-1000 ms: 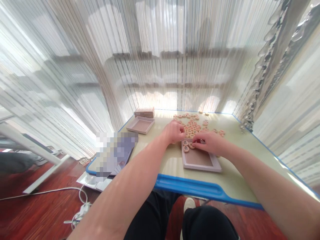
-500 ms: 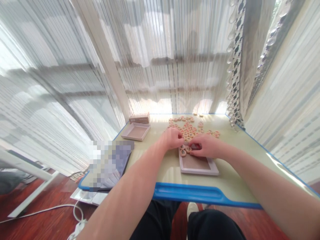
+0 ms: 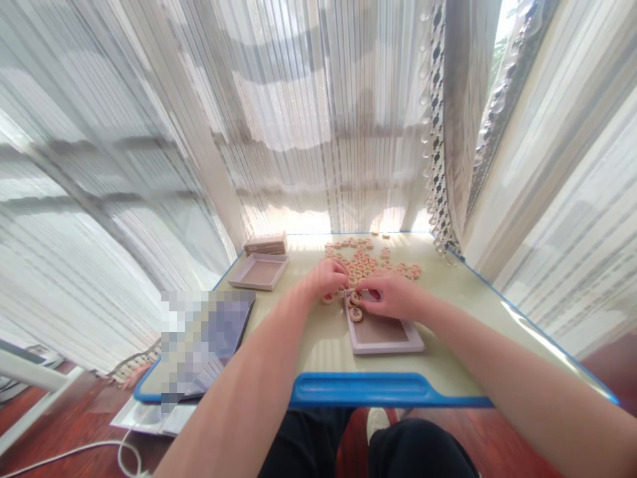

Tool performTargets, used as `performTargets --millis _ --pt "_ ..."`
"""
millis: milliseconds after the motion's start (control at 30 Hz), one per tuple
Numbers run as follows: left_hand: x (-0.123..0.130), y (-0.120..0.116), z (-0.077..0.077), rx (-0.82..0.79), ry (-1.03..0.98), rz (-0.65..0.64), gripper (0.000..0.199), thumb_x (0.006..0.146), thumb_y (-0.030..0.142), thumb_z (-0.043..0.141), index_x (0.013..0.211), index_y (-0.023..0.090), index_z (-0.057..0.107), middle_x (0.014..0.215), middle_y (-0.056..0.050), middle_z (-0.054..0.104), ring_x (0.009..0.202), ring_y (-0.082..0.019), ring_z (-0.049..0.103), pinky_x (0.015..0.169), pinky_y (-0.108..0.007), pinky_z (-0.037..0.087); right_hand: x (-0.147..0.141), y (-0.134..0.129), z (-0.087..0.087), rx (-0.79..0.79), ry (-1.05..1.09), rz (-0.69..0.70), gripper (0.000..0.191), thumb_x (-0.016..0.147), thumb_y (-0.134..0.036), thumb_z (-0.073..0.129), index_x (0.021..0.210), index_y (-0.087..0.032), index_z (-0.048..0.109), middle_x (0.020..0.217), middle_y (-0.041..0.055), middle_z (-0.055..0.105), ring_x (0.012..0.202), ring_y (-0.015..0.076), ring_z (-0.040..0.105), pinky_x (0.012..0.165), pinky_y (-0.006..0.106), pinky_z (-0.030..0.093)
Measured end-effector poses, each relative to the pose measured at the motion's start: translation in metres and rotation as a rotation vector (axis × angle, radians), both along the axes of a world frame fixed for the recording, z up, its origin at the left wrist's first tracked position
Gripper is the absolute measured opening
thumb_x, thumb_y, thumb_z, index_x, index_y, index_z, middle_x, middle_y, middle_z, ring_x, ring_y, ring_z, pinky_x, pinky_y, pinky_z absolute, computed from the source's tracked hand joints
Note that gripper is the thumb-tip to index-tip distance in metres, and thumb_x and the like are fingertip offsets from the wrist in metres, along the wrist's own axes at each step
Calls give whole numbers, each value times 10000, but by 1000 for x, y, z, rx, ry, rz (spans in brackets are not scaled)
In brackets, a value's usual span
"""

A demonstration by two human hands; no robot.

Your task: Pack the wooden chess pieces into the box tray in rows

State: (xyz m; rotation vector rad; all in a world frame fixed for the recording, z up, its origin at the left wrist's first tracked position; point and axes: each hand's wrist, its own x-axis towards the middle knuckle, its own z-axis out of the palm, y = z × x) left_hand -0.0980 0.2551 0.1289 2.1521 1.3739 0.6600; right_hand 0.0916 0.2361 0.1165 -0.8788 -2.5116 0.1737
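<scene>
My right hand [image 3: 393,295] reaches over the far left part of a shallow pale box [image 3: 391,348], thumb and fingers closed on a Chinese chess piece [image 3: 355,298]. Another piece [image 3: 355,315] lies in the box just below it, and one more is partly covered. Just left of the box, my left hand [image 3: 330,277] has its fingers curled together by the near edge of the heaped pieces; whatever is in them is hidden. A loose piece [image 3: 327,299] shows under the left hand. Many round wooden pieces [image 3: 361,262] with red or dark characters spread beyond both hands.
A second shallow tray [image 3: 273,284] lies at the left, with a stacked box [image 3: 267,243] behind it. A dark folder or book [image 3: 239,318], partly blurred, sits at the left edge. The table [image 3: 448,345] has a blue rim; curtains hang behind.
The view has shifted slightly right. The right hand now pinches a piece above another at the box's left side. A piece has appeared under the left hand, outside the box.
</scene>
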Motion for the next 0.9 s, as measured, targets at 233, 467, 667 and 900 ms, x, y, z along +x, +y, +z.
performTargets --millis 233,467,667,900 --pt "-7 6 -2 17 47 -183 186 579 153 481 592 149 666 790 -49 629 825 -168 527 773 -257 422 -3 -1 0 -13 -7 32 268 789 -402 522 969 -269 669 678 9 632 670 143 523 599 240 359" --pt "-7 7 -4 40 53 -196 184 581 168 476 577 165 660 796 -41 616 834 -170 525 789 -262 420 -2 2 0 -60 -21 60 278 814 -406 495 1008 -290 656 797 17 666 767 171 554 678 273 392" --pt "-5 8 -4 47 58 -195 189 573 160 468 562 154 657 762 -50 606 816 -173 528 775 -265 429 -2 2 -1 -63 -14 65 275 810 -391 504 1007 -276 657 817 24 663 775 171 555 678 270 393" --pt "-5 9 -8 60 52 -190 187 588 168 462 559 149 646 755 -37 604 817 -163 523 773 -249 429 -2 -4 3 -88 -17 -5 311 769 -385 548 1046 -272 631 691 4 601 661 140 511 609 249 360"
